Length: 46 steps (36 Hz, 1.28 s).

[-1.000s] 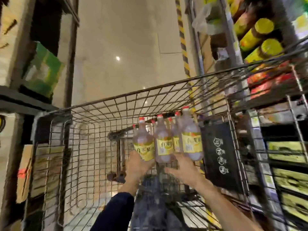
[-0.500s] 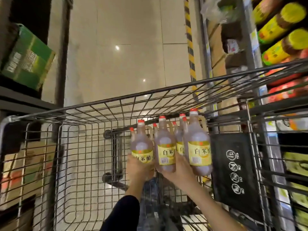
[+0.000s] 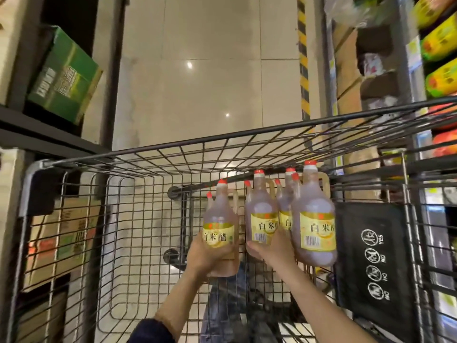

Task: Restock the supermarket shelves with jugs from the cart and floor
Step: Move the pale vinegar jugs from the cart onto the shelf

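In cart (image 3: 173, 151), left grip (image 3: 207, 258) round jug (image 3: 218, 219)

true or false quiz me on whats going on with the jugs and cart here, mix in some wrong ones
1. The left hand grips a yellow-labelled jug. True.
2. The caps on the jugs are blue. False: they are red.
3. A green box sits on the left shelf. True.
4. The right hand is clear of the jugs. False: it holds the middle jug.
5. The cart has solid walls. False: they are wire mesh.
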Each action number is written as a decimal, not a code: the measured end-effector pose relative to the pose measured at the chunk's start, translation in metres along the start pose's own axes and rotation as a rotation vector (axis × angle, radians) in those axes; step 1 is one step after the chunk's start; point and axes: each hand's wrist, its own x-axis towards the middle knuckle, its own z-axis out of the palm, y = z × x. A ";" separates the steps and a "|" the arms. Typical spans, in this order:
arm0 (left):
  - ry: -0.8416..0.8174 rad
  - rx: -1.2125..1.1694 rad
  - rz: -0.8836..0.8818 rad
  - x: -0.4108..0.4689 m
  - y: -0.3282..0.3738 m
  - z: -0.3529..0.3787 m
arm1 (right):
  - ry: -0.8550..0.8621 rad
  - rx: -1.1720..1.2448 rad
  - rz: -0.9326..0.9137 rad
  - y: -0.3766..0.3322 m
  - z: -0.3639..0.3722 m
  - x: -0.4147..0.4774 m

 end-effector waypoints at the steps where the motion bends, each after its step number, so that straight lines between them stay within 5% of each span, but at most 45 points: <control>1: -0.023 -0.014 -0.012 -0.002 -0.004 -0.005 | 0.031 0.006 0.017 -0.004 0.000 0.001; 15: -0.075 -0.245 -0.142 -0.032 -0.044 -0.039 | 0.272 -0.309 0.140 -0.030 0.025 0.003; 22: -0.030 -0.304 -0.105 -0.044 -0.055 -0.049 | 0.318 -0.260 0.261 -0.040 0.032 0.004; 26: -0.041 -0.335 -0.083 -0.058 -0.054 -0.056 | 0.355 0.001 0.246 -0.036 0.031 0.001; 37: -0.088 -0.407 0.042 -0.112 -0.036 -0.073 | 0.124 0.393 0.311 -0.035 0.023 -0.036; 46: -0.091 -0.322 0.160 -0.164 -0.020 -0.076 | 0.051 0.540 0.096 -0.045 -0.024 -0.113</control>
